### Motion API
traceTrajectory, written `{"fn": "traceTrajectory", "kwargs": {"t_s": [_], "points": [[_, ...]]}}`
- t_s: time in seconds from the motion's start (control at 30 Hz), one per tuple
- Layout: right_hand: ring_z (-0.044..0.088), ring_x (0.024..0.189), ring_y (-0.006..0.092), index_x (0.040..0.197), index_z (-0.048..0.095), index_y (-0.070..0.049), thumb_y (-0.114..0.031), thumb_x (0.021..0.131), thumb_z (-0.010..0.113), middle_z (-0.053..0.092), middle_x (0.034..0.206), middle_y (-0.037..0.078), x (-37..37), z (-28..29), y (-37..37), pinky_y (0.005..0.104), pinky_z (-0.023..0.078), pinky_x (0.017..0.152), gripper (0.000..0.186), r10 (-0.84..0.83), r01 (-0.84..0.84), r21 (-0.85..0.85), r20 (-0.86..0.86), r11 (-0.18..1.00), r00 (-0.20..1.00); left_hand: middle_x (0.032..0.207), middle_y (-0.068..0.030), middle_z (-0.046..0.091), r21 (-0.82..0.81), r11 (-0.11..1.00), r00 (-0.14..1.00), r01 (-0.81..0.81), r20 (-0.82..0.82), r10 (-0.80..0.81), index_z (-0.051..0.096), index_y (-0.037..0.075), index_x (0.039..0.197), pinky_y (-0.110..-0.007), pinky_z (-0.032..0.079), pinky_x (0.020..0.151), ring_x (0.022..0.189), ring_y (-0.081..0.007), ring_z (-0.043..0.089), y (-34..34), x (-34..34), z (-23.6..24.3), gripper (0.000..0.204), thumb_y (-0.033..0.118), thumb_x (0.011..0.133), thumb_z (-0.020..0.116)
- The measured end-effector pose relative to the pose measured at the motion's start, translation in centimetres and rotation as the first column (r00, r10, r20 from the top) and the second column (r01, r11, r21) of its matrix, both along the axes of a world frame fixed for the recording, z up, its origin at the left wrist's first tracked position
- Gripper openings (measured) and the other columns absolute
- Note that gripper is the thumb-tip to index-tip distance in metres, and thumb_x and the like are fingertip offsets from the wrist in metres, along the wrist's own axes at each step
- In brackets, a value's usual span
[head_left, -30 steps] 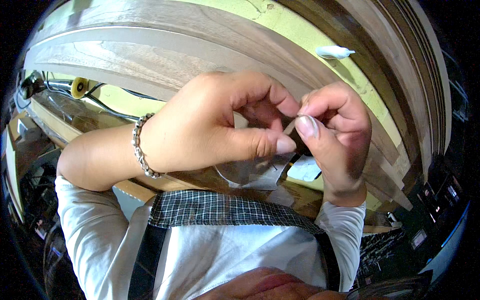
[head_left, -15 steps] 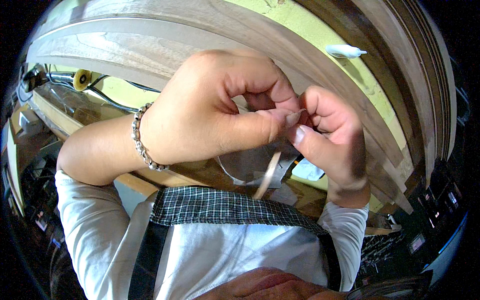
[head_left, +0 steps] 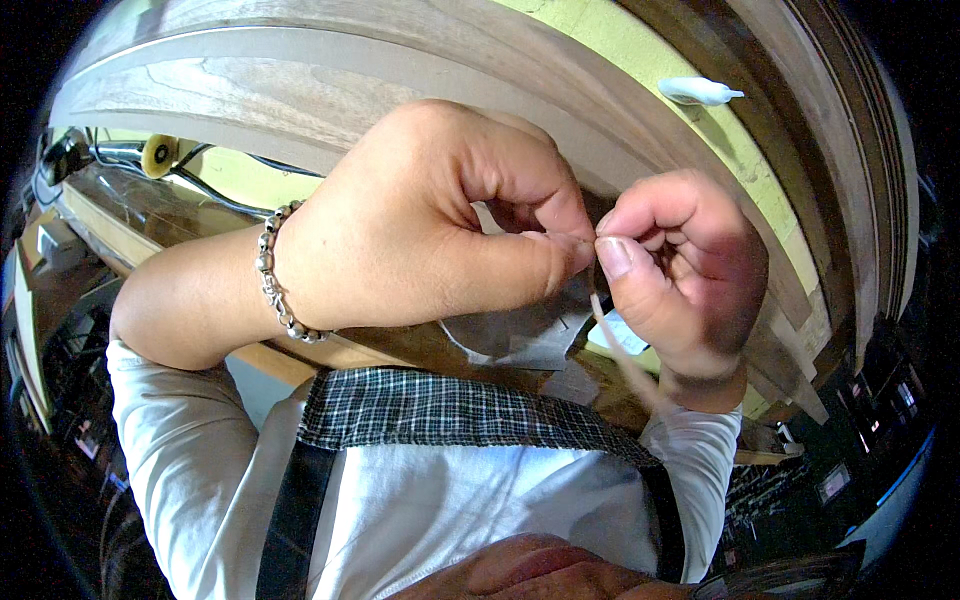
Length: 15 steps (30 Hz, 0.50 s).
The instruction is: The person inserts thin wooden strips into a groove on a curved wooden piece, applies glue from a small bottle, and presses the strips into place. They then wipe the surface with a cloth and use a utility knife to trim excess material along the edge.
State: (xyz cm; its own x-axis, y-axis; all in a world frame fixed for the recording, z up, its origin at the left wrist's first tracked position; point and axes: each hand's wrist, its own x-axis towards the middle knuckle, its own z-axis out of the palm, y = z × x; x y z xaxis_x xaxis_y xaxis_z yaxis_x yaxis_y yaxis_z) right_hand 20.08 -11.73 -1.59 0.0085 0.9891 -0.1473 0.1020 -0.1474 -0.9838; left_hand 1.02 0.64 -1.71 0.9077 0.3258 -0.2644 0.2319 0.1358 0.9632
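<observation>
Strip (head_left: 625,355), thin and pale, hangs from where my two hands meet in front of the curved wooden boards (head_left: 300,90), its free end trailing down toward my apron (head_left: 450,410). My left hand (head_left: 420,225) and right hand (head_left: 680,270) are pressed together, thumbs and forefingers pinching its top end, probably for fine control, just above a grey sheet (head_left: 520,335).

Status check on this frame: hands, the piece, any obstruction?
Left hand and right hand pinch a thin pale strip together. Grey sheet hangs beneath. Nothing blocking.
</observation>
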Motion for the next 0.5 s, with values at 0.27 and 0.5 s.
{"fn": "traceTrajectory", "kwargs": {"t_s": [0.27,0.5], "points": [[0.048,0.066,0.0084,0.092,0.058,-0.002,0.0,0.083,0.064,0.056,0.077,0.004,-0.26,-0.29,-0.52,0.0227,0.036,0.06,0.011,-0.055,0.059,0.088,-0.041,0.994,0.998,0.086,-0.0081,0.068,-0.217,0.974,0.998,-0.063,0.015,0.068,0.069,0.001,0.084,-0.03,0.049,0.073,0.083,-0.018,0.064,-0.1,-0.07,-0.29,0.005,0.005,0.085,0.071],[0.047,0.065,0.0103,0.089,0.055,-0.003,0.0,0.083,0.062,0.052,0.073,0.003,-0.02,-0.7,-0.78,0.0237,0.035,0.058,0.009,-0.114,0.114,0.083,-0.005,0.99,0.993,0.087,-0.0078,0.067,-0.204,0.977,0.997,-0.07,0.003,0.072,0.067,0.001,0.084,-0.03,0.049,0.075,0.086,-0.0181,0.063,-0.14,0.06,-0.5,0.005,0.006,0.087,0.069]]}}
